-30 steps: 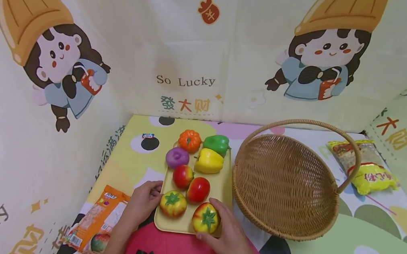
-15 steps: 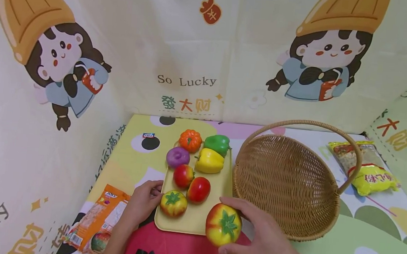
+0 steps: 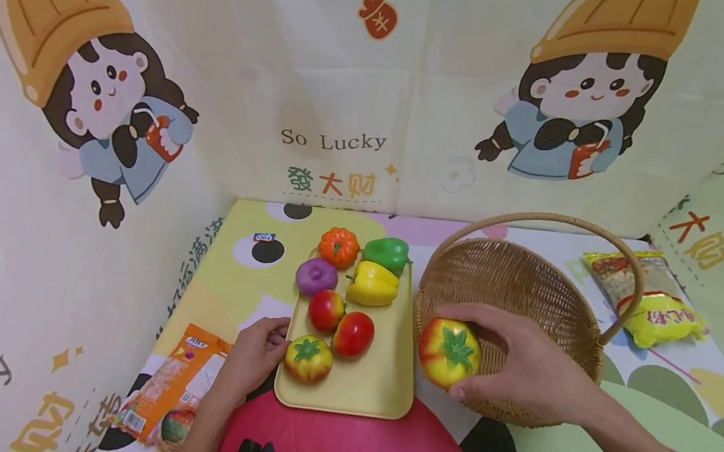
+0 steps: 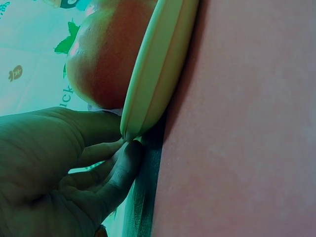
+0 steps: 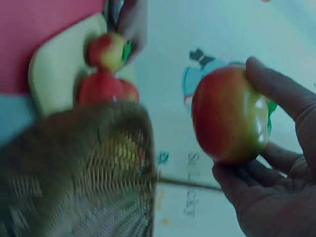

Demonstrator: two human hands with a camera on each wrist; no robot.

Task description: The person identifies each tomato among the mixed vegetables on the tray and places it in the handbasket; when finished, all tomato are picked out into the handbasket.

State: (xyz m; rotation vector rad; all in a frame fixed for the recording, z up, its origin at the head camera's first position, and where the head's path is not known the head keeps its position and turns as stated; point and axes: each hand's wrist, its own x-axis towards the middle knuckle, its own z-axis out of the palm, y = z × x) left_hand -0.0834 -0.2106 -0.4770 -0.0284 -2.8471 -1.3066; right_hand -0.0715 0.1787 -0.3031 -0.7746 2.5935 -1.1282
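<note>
In the head view my right hand (image 3: 534, 359) holds a yellow-red toy fruit (image 3: 437, 355) with a green leafy top, in front of the wicker basket (image 3: 499, 281) at its left side. The right wrist view shows thumb and fingers around this fruit (image 5: 224, 116), raised above the basket rim. My left hand (image 3: 250, 356) pinches the left edge of the pale yellow tray (image 3: 381, 371); the left wrist view has thumb and fingers meeting at the tray's rim (image 4: 158, 69). A similar yellow-red fruit (image 3: 308, 360) sits on the tray beside that hand.
Also on the tray are two red fruits (image 3: 354, 335), a purple onion-like piece (image 3: 316, 277), a yellow pepper (image 3: 373, 284), a green pepper (image 3: 387, 255) and an orange pumpkin (image 3: 338, 247). An orange packet (image 3: 177, 382) lies left, a yellow bag (image 3: 658, 309) right. The basket's handle (image 3: 550, 217) arches up.
My right hand has lifted the yellow-red fruit off the tray's front right corner and carried it right to the basket. My left hand stays at the tray's edge.
</note>
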